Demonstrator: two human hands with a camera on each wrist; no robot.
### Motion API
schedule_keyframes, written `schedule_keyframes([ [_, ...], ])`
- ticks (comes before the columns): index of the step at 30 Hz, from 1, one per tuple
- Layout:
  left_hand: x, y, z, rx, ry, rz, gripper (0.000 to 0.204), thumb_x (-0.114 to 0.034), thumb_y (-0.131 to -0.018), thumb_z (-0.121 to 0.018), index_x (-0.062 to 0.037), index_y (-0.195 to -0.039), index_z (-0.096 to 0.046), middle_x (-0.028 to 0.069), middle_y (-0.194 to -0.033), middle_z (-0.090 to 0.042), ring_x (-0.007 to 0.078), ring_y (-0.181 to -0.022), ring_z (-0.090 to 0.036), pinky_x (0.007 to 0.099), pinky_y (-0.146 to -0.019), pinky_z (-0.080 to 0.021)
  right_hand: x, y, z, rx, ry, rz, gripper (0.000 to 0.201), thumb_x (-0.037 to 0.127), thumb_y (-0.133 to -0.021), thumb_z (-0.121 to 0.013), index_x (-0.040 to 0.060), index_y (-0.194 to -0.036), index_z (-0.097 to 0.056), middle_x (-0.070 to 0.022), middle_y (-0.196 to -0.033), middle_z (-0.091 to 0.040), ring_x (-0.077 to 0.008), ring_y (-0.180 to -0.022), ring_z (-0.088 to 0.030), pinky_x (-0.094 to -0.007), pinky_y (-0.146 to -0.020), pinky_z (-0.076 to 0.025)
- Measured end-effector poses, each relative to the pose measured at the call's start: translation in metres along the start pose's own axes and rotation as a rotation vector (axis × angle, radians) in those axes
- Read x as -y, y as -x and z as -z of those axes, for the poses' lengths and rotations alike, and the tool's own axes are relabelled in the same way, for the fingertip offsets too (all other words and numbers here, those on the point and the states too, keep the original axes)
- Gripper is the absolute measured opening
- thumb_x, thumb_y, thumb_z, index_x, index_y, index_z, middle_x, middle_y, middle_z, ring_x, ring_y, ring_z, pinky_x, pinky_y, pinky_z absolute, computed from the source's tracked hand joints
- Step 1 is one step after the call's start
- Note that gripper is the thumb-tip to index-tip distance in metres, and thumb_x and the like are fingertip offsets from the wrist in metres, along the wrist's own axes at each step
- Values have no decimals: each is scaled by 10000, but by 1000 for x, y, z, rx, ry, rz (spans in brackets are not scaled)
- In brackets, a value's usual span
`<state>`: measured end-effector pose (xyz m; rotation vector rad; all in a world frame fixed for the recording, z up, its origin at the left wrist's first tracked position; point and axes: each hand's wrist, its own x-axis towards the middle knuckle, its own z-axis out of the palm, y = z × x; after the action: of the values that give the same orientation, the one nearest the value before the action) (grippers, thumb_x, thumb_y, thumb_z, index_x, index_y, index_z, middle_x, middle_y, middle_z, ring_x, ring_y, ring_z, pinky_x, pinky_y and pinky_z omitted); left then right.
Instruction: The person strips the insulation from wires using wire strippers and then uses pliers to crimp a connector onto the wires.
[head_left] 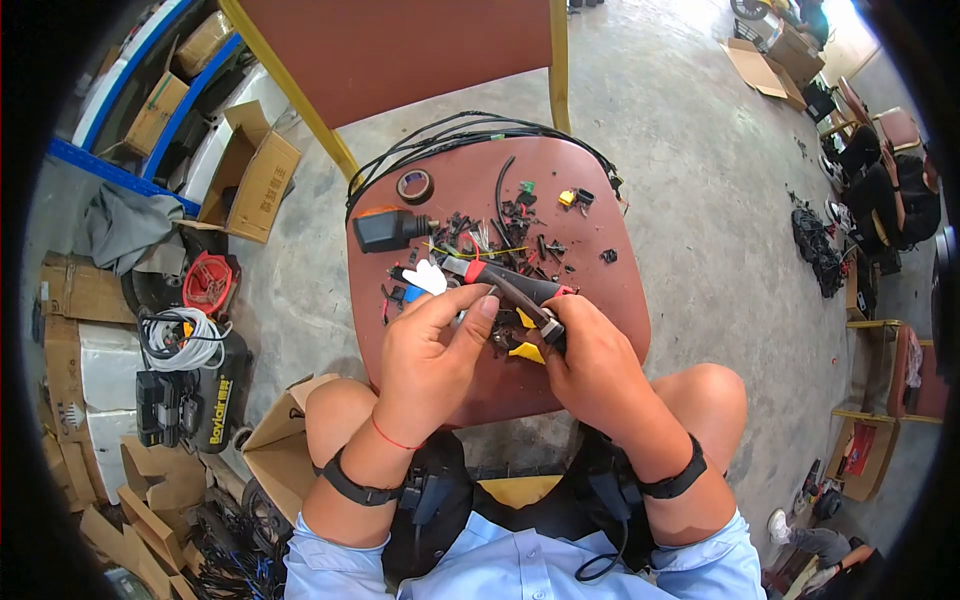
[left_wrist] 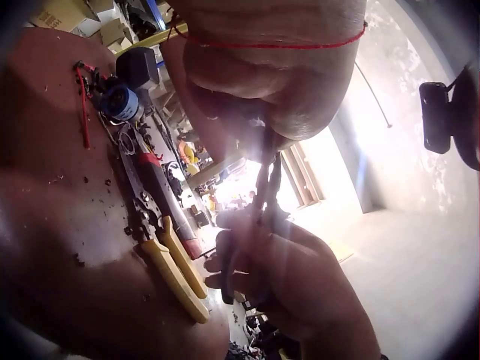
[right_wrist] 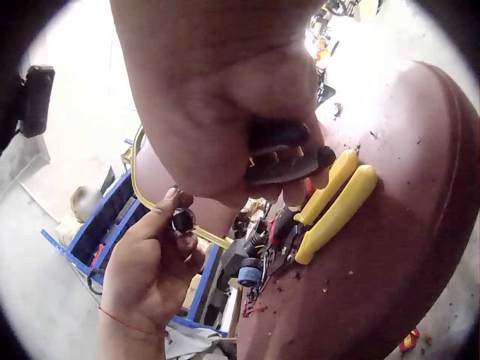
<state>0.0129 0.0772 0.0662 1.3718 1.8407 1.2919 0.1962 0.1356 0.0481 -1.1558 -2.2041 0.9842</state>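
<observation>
My left hand (head_left: 435,335) pinches a small dark piece (right_wrist: 182,220) between thumb and fingertips over the seat of the red chair (head_left: 480,395). Opposite it, my right hand (head_left: 595,360) grips dark-handled pliers (right_wrist: 289,166), their jaws pointing toward the left fingertips. In the left wrist view the slim pliers' tips (left_wrist: 268,176) reach up to the left hand; glare blurs what they touch. On the seat below lie yellow-handled pliers (right_wrist: 337,210) and a red-and-black tool (head_left: 510,282).
Black scraps (head_left: 530,225), a tape roll (head_left: 415,186) and a dark boxy part (head_left: 388,231) lie on the seat. A black cable bundle (head_left: 470,133) runs along its back edge. Cardboard boxes (head_left: 255,180) and a shelf stand left; other people sit at right.
</observation>
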Motion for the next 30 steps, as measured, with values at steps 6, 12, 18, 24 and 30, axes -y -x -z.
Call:
schedule_keyframes([
  [6, 1, -2, 1, 5, -23, -51, 255, -219, -962, -753, -22, -1124, -762, 114, -881, -730, 176, -770, -656, 308, -706, -518, -4, -1, -2, -73, 51, -2, 306, 12, -841, -668, 29, -1120, -542, -206, -1002, -623, -433, -968, -626, -519, -816, -505],
  [12, -2, -3, 2, -27, -84, -55, 217, -199, -932, -772, -31, -1070, -763, 118, -864, -728, 194, -743, -644, 316, -689, -510, -4, -1, -3, -66, 41, -5, 307, 9, -839, -670, 28, -1116, -539, -206, -998, -618, -435, -960, -626, -515, -807, -506],
  [18, 5, -3, -1, -90, -114, -94, 151, -161, -899, -784, -44, -994, -770, 90, -781, -683, 196, -675, -597, 327, -643, -486, -1, 1, -3, -24, -52, -31, 265, 96, -918, -682, 8, -1155, -599, -223, -993, -669, -430, -925, -666, -493, -795, -524],
  [24, -4, -5, 3, -64, -112, -15, 99, -131, -879, -780, -51, -935, -766, 73, -738, -656, 165, -634, -571, 323, -611, -468, 3, -1, 2, 250, -412, -282, 366, 174, -978, -672, -5, -1296, -634, -206, -923, -717, -313, -825, -705, -412, -749, -527],
  [30, -1, 0, -3, -59, -135, -93, 75, -104, -829, -796, -67, -867, -743, 52, -705, -625, 172, -613, -562, 337, -589, -448, 0, 1, -2, 275, -462, -268, 370, 179, -983, -668, 8, -1310, -636, -184, -897, -716, -274, -801, -697, -388, -729, -523],
])
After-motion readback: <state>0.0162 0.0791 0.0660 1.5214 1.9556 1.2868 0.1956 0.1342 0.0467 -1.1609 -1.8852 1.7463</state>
